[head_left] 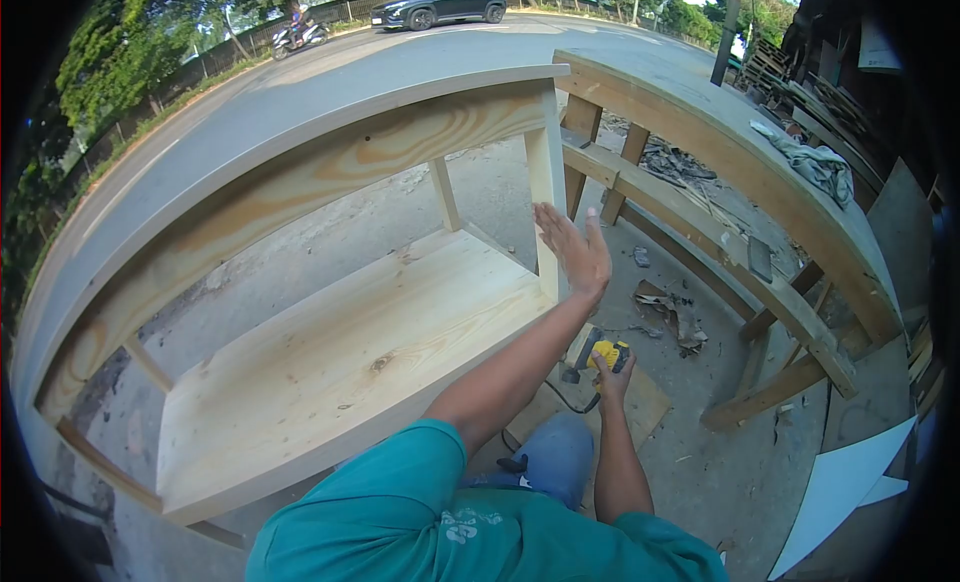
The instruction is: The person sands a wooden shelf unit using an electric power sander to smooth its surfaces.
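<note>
My left hand [575, 248] is stretched out with its fingers straight, the palm lying against the upright leg [545, 182] of a pale wooden table. In my right hand [611, 372], held low near my knee, is a yellow and black electric sander [604, 354] with a dark cord [575, 406]. The sander's pad side faces the table and looks apart from the wood. The table has a grained front rail [300, 177] under its top and a knotty lower shelf [350, 352].
A rougher wooden workbench [690, 112] stands at the right, with a grey cloth [808, 162] on it. Debris [675, 317] and a thin board [645, 402] lie on the ground. White sheets [840, 492] lean at the lower right. Beyond is a road with a black car [440, 6] and a motorbike [300, 37].
</note>
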`<state>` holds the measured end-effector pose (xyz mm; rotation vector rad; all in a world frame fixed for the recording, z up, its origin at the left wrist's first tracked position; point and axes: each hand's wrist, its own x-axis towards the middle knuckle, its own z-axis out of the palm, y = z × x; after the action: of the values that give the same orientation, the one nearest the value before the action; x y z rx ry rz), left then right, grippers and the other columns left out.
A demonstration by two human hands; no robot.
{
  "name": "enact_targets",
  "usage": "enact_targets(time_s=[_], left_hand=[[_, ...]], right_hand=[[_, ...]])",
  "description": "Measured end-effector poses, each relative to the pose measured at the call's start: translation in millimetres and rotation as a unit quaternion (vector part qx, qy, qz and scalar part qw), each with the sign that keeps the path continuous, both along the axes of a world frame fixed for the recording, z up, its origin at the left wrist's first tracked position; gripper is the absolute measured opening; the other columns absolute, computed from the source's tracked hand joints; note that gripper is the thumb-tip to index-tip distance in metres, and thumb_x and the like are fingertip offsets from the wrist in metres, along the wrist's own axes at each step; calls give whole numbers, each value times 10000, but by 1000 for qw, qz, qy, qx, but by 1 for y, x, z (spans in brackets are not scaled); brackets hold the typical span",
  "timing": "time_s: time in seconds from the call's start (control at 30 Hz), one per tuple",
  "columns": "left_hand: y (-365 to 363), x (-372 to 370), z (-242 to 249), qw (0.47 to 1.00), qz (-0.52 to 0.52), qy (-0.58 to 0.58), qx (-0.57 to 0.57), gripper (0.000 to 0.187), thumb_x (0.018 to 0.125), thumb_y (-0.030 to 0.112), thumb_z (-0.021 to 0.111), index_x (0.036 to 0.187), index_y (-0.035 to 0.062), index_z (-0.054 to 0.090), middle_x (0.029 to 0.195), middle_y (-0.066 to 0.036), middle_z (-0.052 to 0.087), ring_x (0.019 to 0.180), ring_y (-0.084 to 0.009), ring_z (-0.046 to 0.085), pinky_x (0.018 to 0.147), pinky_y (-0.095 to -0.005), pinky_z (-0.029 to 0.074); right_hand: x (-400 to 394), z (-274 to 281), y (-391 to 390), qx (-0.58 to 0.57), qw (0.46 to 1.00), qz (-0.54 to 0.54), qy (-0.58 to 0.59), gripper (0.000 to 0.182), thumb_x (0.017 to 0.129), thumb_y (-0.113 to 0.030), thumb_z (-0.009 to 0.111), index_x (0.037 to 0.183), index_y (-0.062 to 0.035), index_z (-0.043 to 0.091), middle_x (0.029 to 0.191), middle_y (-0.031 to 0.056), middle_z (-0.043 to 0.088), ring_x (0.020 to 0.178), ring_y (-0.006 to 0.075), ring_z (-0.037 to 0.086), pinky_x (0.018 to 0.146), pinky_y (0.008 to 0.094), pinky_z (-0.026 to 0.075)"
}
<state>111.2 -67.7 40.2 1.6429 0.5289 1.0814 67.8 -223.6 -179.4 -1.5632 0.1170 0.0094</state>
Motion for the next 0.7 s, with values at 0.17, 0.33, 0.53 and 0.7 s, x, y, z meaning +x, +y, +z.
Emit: enact_targets(time_s=[0.17, 0.33, 0.53, 0.7], left_hand=[[17, -17, 79, 983, -90, 58, 152, 931, 990, 491, 518, 1575, -94, 90, 1659, -306, -17, 1555, -416, -47, 1257, -478, 18], [47, -131, 121, 910, -172, 6, 376, 693, 917, 361, 684, 1505, 84, 444, 1650, -270, 166, 1556, -421, 40, 1239, -534, 126], [165, -269, 228, 801, 187, 10, 569, 446, 930, 323, 703, 1316, 107, 644, 1468, -137, 546, 1460, -333, 378, 1196, -494, 301], [217, -321, 230, 732, 354, 101, 573, 431, 961, 437, 638, 1188, 75, 692, 1256, -108, 666, 1262, -285, 553, 1118, -445, 332]], right_hand=[[19, 49, 22, -2, 996, -3, -92, 763, 750, -204, 881, 1359, -140, 426, 980, 47, 606, 659, 112, 565, 447, 252, 413], [70, 135, 58, -56, 951, 0, -303, 754, 734, -247, 897, 1340, -86, 478, 1100, 108, 619, 962, 239, 622, 854, 376, 517], [74, 285, 107, -83, 910, -7, -406, 736, 718, -280, 902, 1302, -80, 502, 1182, 174, 634, 1089, 317, 634, 944, 421, 498], [54, 319, 117, -115, 865, -10, -488, 748, 729, -281, 889, 1335, -100, 490, 1207, 180, 605, 1129, 359, 620, 935, 451, 509]])
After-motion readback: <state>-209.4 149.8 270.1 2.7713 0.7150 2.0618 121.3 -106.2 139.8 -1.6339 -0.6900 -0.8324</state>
